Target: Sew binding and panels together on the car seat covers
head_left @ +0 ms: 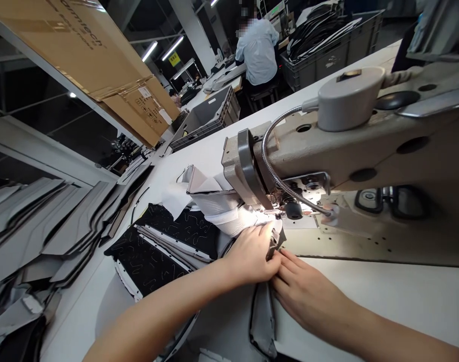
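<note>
A sewing machine [282, 161] stands on the right, its lamp lighting the needle area. My left hand [252, 254] is closed on the edge of a sewn fabric cover [218, 208] just in front of the presser foot. This cover is white and light grey, bunched to the left of the machine head. My right hand [308, 289] lies with its fingers stretched out, their tips against the left thumb and the fabric's edge; its thumb is hidden. A grey panel with dark edging [262, 314] hangs down below the hands. Black patterned fabric [169, 251] spreads out left of my left hand.
Stacks of grey cut panels [63, 216] lie along the left. Behind the white table [414, 286] are a grey crate [214, 115] and a crate of dark pieces [327, 60]. A cardboard box [101, 55] is at upper left. A person [257, 50] sits farther back.
</note>
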Tool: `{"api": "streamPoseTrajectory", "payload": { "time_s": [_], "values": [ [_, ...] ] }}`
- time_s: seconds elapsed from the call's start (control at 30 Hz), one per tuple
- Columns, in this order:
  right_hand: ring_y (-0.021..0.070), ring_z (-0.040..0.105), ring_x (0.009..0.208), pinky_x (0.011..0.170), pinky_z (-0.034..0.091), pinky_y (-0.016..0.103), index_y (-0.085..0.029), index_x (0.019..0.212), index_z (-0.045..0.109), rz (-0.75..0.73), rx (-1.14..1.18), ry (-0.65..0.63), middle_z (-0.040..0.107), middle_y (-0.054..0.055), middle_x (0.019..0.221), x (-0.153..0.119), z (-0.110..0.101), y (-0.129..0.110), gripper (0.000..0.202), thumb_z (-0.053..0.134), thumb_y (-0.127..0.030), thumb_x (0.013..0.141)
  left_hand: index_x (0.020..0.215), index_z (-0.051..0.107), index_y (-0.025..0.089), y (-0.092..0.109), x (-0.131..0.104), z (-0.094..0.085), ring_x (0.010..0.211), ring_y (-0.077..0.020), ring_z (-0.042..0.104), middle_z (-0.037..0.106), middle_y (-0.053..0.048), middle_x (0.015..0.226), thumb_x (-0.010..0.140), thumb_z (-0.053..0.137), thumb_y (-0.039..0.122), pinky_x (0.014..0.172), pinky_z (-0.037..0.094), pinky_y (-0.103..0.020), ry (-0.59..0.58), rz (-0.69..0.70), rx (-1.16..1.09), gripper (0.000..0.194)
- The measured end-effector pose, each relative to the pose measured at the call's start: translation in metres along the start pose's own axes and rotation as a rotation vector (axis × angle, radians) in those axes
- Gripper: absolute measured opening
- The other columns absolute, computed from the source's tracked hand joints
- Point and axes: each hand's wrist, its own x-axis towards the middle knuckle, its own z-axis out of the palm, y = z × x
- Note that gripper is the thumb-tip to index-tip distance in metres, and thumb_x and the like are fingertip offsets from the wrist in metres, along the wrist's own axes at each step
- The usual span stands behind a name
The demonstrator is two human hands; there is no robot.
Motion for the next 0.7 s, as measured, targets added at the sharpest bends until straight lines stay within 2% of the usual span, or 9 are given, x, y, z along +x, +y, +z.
{"api": "streamPoseTrajectory", "payload": {
  "time_s": [0.07, 0.17, 0.23, 0.43, 0.57, 0.63, 0.7],
  "values": [
    [0.0287, 0.049, 0.113, 0.106, 0.028, 0.044, -0.009, 0.106, 0.064, -0.027, 0.002, -0.028, 0.060, 0.016, 0.114, -0.001, -0.002, -0.004, 0.031, 0.055, -0.023, 0.080, 0.132, 0.039, 0.008, -0.003, -0.003, 0.005, 0.112, -0.0256, 0.050, 0.055, -0.015, 0.121, 0.078, 0.044, 0.019, 0.100, 0.040, -0.038, 0.028, -0.008, -0.027, 0.056],
    [0.0303, 0.045, 0.118, 0.106, 0.028, 0.046, -0.009, 0.106, 0.064, -0.049, 0.045, -0.096, 0.059, 0.016, 0.117, 0.000, -0.004, -0.012, 0.034, 0.052, -0.030, 0.084, 0.127, 0.046, 0.011, -0.005, -0.001, 0.009, 0.105, -0.0231, 0.054, 0.060, -0.012, 0.110, 0.076, 0.036, 0.007, 0.094, 0.044, -0.036, 0.042, -0.043, -0.034, 0.053],
    [0.0313, 0.046, 0.118, 0.106, 0.027, 0.048, -0.007, 0.106, 0.065, -0.029, 0.036, -0.104, 0.060, 0.018, 0.116, 0.001, -0.002, -0.018, 0.036, 0.050, -0.033, 0.084, 0.124, 0.050, 0.010, -0.004, 0.003, 0.008, 0.101, -0.0229, 0.056, 0.062, -0.012, 0.105, 0.076, 0.034, 0.005, 0.091, 0.046, -0.036, 0.027, -0.045, -0.023, 0.051],
    [0.0346, 0.048, 0.115, 0.106, 0.028, 0.047, 0.000, 0.110, 0.063, 0.046, -0.026, -0.115, 0.060, 0.022, 0.115, 0.008, 0.005, -0.025, 0.049, 0.055, -0.038, 0.079, 0.122, 0.051, 0.007, -0.006, 0.020, 0.002, 0.101, -0.0236, 0.056, 0.062, -0.014, 0.107, 0.074, 0.036, 0.003, 0.093, 0.045, -0.036, -0.007, 0.040, 0.077, 0.051],
    [0.0342, 0.046, 0.116, 0.108, 0.023, 0.049, -0.004, 0.110, 0.064, 0.070, 0.001, -0.140, 0.062, 0.019, 0.110, 0.014, -0.002, -0.023, 0.050, 0.057, -0.040, 0.077, 0.117, 0.053, 0.007, -0.008, 0.026, 0.002, 0.106, -0.0250, 0.054, 0.061, -0.015, 0.111, 0.077, 0.040, 0.010, 0.098, 0.041, -0.038, 0.007, 0.088, 0.096, 0.043],
    [0.0347, 0.046, 0.115, 0.106, 0.024, 0.051, -0.006, 0.108, 0.065, 0.075, -0.007, -0.144, 0.064, 0.018, 0.107, 0.014, -0.004, -0.022, 0.046, 0.058, -0.040, 0.077, 0.118, 0.053, 0.008, -0.006, 0.024, 0.002, 0.107, -0.0266, 0.053, 0.060, -0.015, 0.110, 0.079, 0.044, 0.020, 0.099, 0.040, -0.039, 0.013, 0.062, 0.078, 0.041],
    [0.0348, 0.049, 0.110, 0.103, 0.026, 0.052, -0.007, 0.102, 0.068, 0.079, -0.020, -0.166, 0.066, 0.017, 0.099, 0.013, -0.003, -0.022, 0.041, 0.057, -0.037, 0.077, 0.124, 0.048, 0.008, -0.001, 0.016, 0.001, 0.110, -0.0297, 0.050, 0.057, -0.017, 0.114, 0.079, 0.047, 0.030, 0.098, 0.039, -0.041, -0.008, -0.005, 0.052, 0.050]
  ]
}}
